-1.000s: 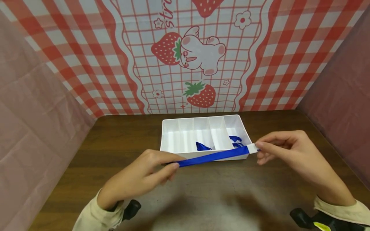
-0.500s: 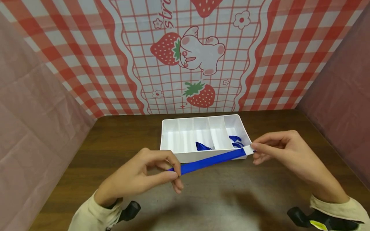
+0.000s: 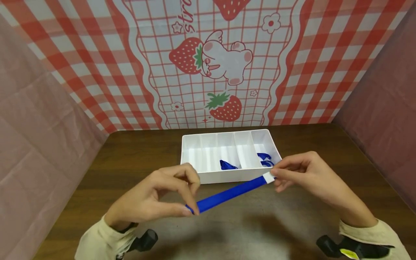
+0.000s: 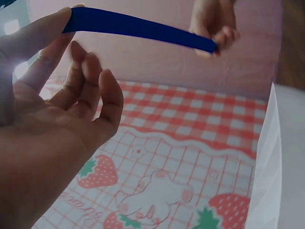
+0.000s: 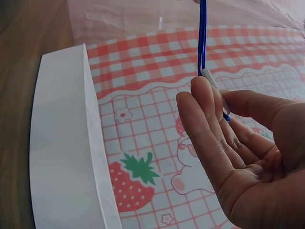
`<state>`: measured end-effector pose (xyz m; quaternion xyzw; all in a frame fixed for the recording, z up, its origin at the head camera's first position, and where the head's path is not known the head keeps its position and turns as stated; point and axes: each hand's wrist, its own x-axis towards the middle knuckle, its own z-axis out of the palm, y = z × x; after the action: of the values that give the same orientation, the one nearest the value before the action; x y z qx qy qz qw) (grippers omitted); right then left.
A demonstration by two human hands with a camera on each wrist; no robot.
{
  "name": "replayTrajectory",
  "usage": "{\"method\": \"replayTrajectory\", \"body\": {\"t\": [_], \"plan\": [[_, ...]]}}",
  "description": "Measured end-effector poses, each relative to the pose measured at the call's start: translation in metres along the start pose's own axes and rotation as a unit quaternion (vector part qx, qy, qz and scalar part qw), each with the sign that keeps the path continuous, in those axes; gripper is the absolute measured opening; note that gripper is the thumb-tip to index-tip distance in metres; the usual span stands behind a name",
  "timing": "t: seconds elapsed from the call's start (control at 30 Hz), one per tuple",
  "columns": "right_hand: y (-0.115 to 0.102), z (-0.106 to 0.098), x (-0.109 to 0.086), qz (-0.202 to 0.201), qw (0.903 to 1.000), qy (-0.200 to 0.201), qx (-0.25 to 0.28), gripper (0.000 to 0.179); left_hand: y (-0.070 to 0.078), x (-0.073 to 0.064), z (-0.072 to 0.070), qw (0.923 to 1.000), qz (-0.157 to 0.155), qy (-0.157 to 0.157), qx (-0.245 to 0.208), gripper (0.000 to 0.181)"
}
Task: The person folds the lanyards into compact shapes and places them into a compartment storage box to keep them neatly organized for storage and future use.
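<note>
A doubled blue ribbon (image 3: 232,194) is stretched between the hands over the table, in front of the white tray (image 3: 224,176). My left hand (image 3: 154,191) pinches its folded left end between thumb and finger, the other fingers loosely bent. At the ribbon's right end is a small white band (image 3: 268,177), pinched by the thumb and fingers of my right hand (image 3: 305,171). In the right wrist view both layers of the ribbon (image 5: 202,38) run into the white band (image 5: 208,78), and a short blue tip shows below it. The ribbon slopes down to the left in the head view.
The tray has several compartments; blue pieces (image 3: 227,165) lie in one near the middle and more blue pieces (image 3: 264,159) in the rightmost. A checked strawberry cloth (image 3: 224,108) hangs behind the brown table (image 3: 139,151). Pink cloth (image 3: 45,126) stands at both sides.
Both hands have come down toward the near side with the ribbon, and the right hand has also shifted left. The ribbon slopes more steeply; the left fingers have regripped its end.
</note>
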<state>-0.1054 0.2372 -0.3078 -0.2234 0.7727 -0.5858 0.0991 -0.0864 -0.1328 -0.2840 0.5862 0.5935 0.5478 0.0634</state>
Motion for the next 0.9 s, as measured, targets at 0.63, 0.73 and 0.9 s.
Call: {"method": "replayTrajectory", "body": {"t": [0.63,0.73,0.9], "plan": [[-0.011,0.044,-0.007,-0.119,0.9690,0.128,-0.175,0.013,-0.012,0.005,0.019,0.9819,-0.134,0.091,0.099,0.010],[-0.011,0.055,-0.008,-0.147,0.9668,0.127,-0.166,0.015,-0.018,0.010,0.028,0.9763,-0.133,0.103,0.136,0.008],[-0.008,0.074,-0.008,-0.188,0.9637,0.122,-0.146,0.018,-0.025,0.015,0.044,0.9748,-0.134,0.098,0.149,0.014]]}}
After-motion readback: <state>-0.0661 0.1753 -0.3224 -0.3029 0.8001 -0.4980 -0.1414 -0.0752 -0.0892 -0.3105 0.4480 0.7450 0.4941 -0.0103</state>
